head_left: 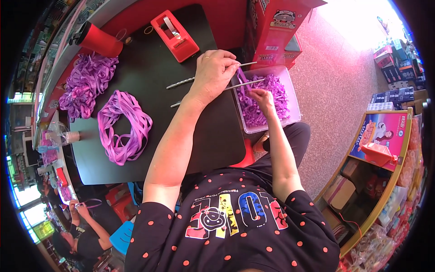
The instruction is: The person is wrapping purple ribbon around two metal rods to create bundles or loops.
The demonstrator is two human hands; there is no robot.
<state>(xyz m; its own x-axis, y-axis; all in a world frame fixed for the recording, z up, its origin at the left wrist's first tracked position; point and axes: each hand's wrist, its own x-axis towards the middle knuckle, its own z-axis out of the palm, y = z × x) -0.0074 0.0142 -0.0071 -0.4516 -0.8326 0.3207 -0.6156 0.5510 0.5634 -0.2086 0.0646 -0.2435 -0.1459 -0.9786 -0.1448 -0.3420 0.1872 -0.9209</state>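
Observation:
My left hand (214, 72) is over the table's right edge, its fingertips pinched on a thin purple ribbon (241, 76). The ribbon runs down toward my right hand (263, 100), whose fingers are closed on it above a plastic bin. One thin metal rod (180, 83) passes under my left hand, its far end sticking out past my fingertips. A second metal rod (244, 84) lies nearer me, roughly parallel, crossing under my left wrist and reaching over the bin (294, 97). Inside the bin are many purple ribbon pieces (276, 97). How the rods are held is hidden.
On the dark table (167, 122) lie a looped purple ribbon coil (140, 131), a ribbon heap (88, 86), a red tape dispenser (181, 47) and a red tumbler (100, 41). Red cartons (272, 36) stand beyond the bin. Another person (88, 231) sits at lower left.

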